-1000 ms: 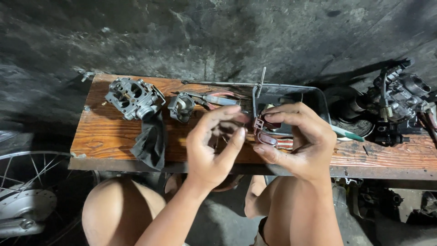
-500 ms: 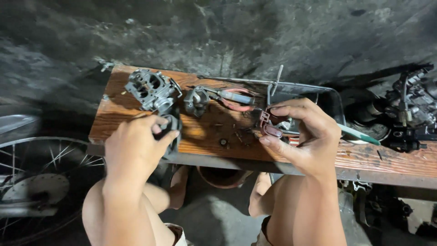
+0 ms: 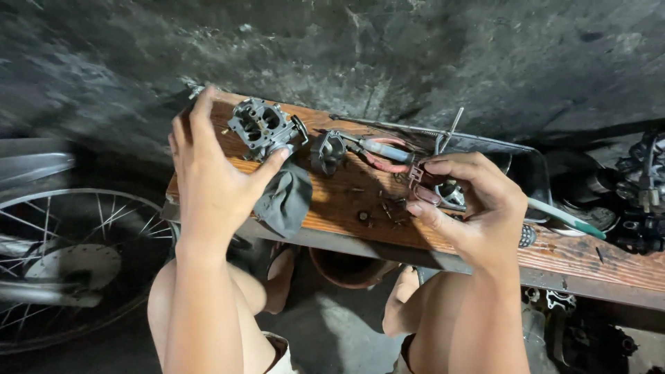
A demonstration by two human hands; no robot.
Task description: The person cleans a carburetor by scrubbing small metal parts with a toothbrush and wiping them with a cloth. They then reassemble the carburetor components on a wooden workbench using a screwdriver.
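My left hand (image 3: 211, 170) is spread open over the left end of a wooden bench (image 3: 346, 194), its thumb beside a grey metal carburettor body (image 3: 263, 128) and a dark grey rag (image 3: 285, 197). My right hand (image 3: 474, 208) pinches a small reddish-brown part (image 3: 418, 181) between thumb and fingers above the bench's middle. A second small metal part (image 3: 328, 151) lies between the two hands, next to red-handled pliers (image 3: 384, 154).
A clear tray (image 3: 499, 156) with a metal rod (image 3: 447, 131) sits behind my right hand. A teal-handled tool (image 3: 564, 218) lies to the right, engine parts (image 3: 637, 194) at the far right. A spoked wheel (image 3: 66, 256) stands at the left. Small screws dot the bench.
My left hand left my right hand, swung to the rag at the bench's left, and now reaches up beside the carburettor body. My right hand keeps holding the small part.
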